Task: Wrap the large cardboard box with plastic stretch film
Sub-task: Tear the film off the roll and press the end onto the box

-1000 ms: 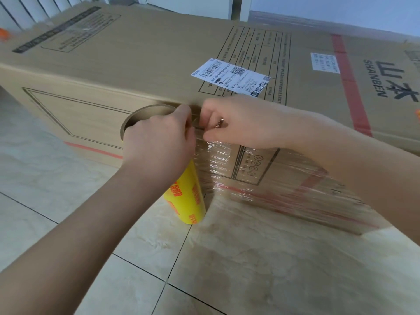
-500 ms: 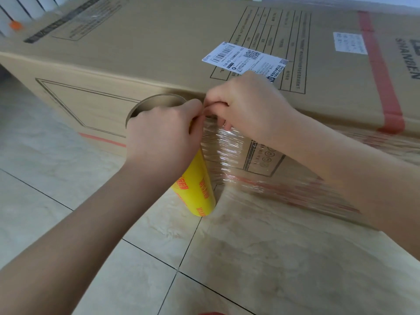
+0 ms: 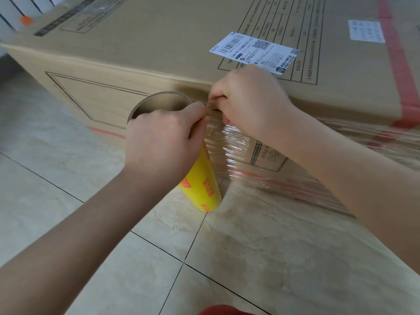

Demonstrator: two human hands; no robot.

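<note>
Tiled floor (image 3: 68, 201) spreads from four to eight o'clock. The large cardboard box (image 3: 136, 53) fills nine through three o'clock, with its side at three under shiny stretch film (image 3: 236, 142). At centre the left hand (image 3: 159, 142) grips the top of the tilted yellow film roll (image 3: 202, 185) beside the box. The right hand (image 3: 247, 101) pinches the film's edge at the box's upper edge. A white shipping label (image 3: 254, 53) at one o'clock carries a barcode and a QR code. The roll's orange print is unreadable.

Large brown cardboard box (image 3: 159, 42) lies flat on floor; stretch film (image 3: 261, 164) covers its right near side. Yellow film roll (image 3: 202, 185), red lettering, stands tilted against the box.
</note>
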